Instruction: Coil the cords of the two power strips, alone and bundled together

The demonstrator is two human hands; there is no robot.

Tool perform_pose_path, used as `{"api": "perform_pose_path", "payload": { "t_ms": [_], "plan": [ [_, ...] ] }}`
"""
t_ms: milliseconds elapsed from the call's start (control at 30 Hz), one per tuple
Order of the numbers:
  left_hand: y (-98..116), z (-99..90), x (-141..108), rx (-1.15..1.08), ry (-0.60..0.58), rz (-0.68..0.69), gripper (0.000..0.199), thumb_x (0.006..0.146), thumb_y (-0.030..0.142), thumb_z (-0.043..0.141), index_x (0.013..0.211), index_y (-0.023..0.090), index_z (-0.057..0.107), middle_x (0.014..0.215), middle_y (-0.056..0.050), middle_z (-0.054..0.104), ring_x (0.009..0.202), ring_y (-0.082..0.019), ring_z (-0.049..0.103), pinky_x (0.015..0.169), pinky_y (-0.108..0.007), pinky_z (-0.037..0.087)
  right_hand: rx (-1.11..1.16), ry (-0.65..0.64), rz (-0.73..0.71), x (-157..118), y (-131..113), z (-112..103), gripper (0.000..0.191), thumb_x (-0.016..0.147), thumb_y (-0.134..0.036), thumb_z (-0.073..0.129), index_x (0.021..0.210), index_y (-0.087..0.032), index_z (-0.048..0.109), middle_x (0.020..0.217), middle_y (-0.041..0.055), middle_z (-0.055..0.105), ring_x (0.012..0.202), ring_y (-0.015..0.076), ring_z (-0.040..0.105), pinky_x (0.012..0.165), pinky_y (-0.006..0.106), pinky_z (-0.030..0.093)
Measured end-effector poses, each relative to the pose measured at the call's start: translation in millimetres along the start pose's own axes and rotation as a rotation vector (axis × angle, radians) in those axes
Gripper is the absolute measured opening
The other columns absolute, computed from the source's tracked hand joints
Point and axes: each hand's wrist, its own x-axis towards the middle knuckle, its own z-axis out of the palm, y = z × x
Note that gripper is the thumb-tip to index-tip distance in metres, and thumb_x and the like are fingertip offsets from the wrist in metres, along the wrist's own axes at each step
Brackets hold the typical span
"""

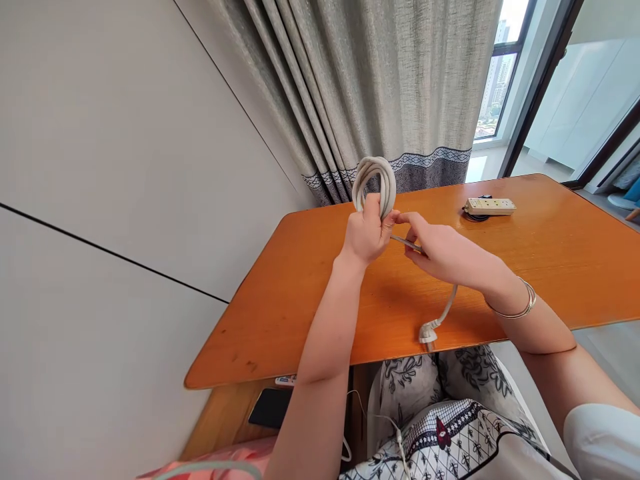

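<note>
A white power cord (389, 179), wound into an upright coil of several loops, is gripped in my left hand (367, 233) above the table. My right hand (443, 250) is just to the right, its fingers closed around the free length of the same cord, thumb side close to the coil. From under my right hand the cord hangs down to a white plug (428, 333) near the table's front edge. Parts of the cord inside both hands are hidden.
The orange-brown wooden table (305, 287) stretches out before me. A power strip (490, 207) with a dark cord lies at its right rear. Below the front edge at left are a dark phone-like object (271, 408) and a pink cloth (230, 453). Grey curtains (400, 80) hang behind.
</note>
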Motion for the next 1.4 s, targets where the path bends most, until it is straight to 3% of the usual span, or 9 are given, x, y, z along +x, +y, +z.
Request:
{"api": "perform_pose_path", "payload": {
  "t_ms": [100, 200, 367, 500, 600, 733, 900, 1067, 1400],
  "plan": [
    [-5, -8.8, 4, 0.077, -0.054, -0.068, 0.041, 0.097, 0.06, 0.053, 0.108, 0.021, 0.059, 0.063, 0.002, 0.065, 0.061, -0.018, 0.068, 0.058, -0.027, 0.045, -0.164, 0.072, 0.039, -9, 9, -13, 0.041, 0.095, -0.018, 0.055, 0.135, -0.015, 0.052, 0.095, 0.0087, 0.076, 0.073, 0.0199, 0.067, 0.062, 0.028, 0.04],
    [-3, -13.2, 7, -0.015, -0.128, -0.125, 0.038, 0.097, 0.06, 0.052, 0.1, 0.022, 0.057, 0.06, 0.003, 0.061, 0.057, -0.017, 0.063, 0.057, -0.028, 0.044, -0.359, 0.333, 0.107, -12, 18, -21, 0.022, 0.1, -0.027, 0.053, 0.116, -0.018, 0.066, 0.091, 0.0083, 0.075, 0.072, 0.02, 0.065, 0.059, 0.029, 0.036],
    [15, -13.6, 8, -0.525, -0.279, -0.246, 0.05, 0.092, 0.073, 0.047, 0.087, 0.024, 0.048, 0.05, 0.007, 0.047, 0.038, -0.01, 0.04, 0.042, -0.025, 0.029, -0.383, 0.733, -0.013, 6, 37, -20, 0.031, 0.104, -0.043, 0.05, 0.102, -0.023, 0.073, 0.085, 0.005, 0.07, 0.076, 0.018, 0.063, 0.066, 0.03, 0.041],
    [33, -14.4, 5, -0.913, -0.478, -0.277, 0.056, 0.088, 0.078, 0.051, 0.081, 0.022, 0.048, 0.041, 0.01, 0.038, 0.032, -0.006, 0.021, 0.037, -0.022, 0.018, -0.196, 0.873, -0.132, 27, 63, -8, 0.041, 0.104, -0.053, 0.045, 0.114, -0.025, 0.073, 0.091, 0.0056, 0.066, 0.078, 0.0177, 0.062, 0.071, 0.032, 0.047],
    [41, -13.7, 2, -1.106, -0.5, -0.348, 0.052, 0.088, 0.071, 0.059, 0.078, 0.021, 0.047, 0.039, 0.011, 0.032, 0.031, -0.005, 0.019, 0.036, -0.02, 0.02, 0.055, 0.859, -0.207, 37, 73, 2, 0.052, 0.105, -0.058, 0.035, 0.123, -0.025, 0.07, 0.092, 0.0065, 0.065, 0.082, 0.0192, 0.063, 0.075, 0.035, 0.052],
    [49, -11.5, 0, -1.252, -0.425, -0.563, 0.053, 0.099, 0.068, 0.038, 0.073, 0.022, 0.043, 0.036, 0.012, 0.021, 0.027, -0.006, 0.013, 0.033, -0.018, 0.019, 0.466, 0.751, -0.191, 40, 60, 14, 0.068, 0.102, -0.07, 0.023, 0.128, -0.023, 0.065, 0.09, 0.0065, 0.065, 0.08, 0.0208, 0.063, 0.076, 0.038, 0.055],
    [61, -14.9, 7, -1.311, -0.094, -0.784, 0.057, 0.102, 0.068, 0.018, 0.074, 0.024, 0.04, 0.037, 0.013, 0.01, 0.025, -0.007, 0.005, 0.031, -0.019, 0.015, 0.792, 0.516, 0.0, 42, 36, 23, 0.077, 0.099, -0.073, 0.006, 0.129, -0.025, 0.057, 0.081, 0.0054, 0.064, 0.076, 0.0212, 0.065, 0.073, 0.038, 0.057],
    [57, -15.2, 12, -1.269, 0.12, -0.764, 0.054, 0.104, 0.064, 0.021, 0.075, 0.024, 0.041, 0.04, 0.012, 0.012, 0.027, -0.007, 0.005, 0.032, -0.02, 0.016, 0.927, 0.302, 0.099, 46, 36, 25, 0.064, 0.101, -0.072, 0.019, 0.137, -0.027, 0.047, 0.081, 0.0027, 0.064, 0.078, 0.0196, 0.067, 0.065, 0.033, 0.055],
    [64, -12.5, 16, -1.346, 0.027, -0.796, 0.058, 0.106, 0.061, 0.016, 0.075, 0.022, 0.047, 0.039, 0.011, 0.02, 0.027, -0.006, 0.013, 0.033, -0.018, 0.022, 1.381, 0.293, 0.018, 47, 41, 29, 0.049, 0.094, -0.073, 0.049, 0.108, -0.026, 0.05, 0.052, -0.0136, 0.035, 0.043, 0.0084, 0.041, 0.054, 0.022, 0.052]
  ]
}}
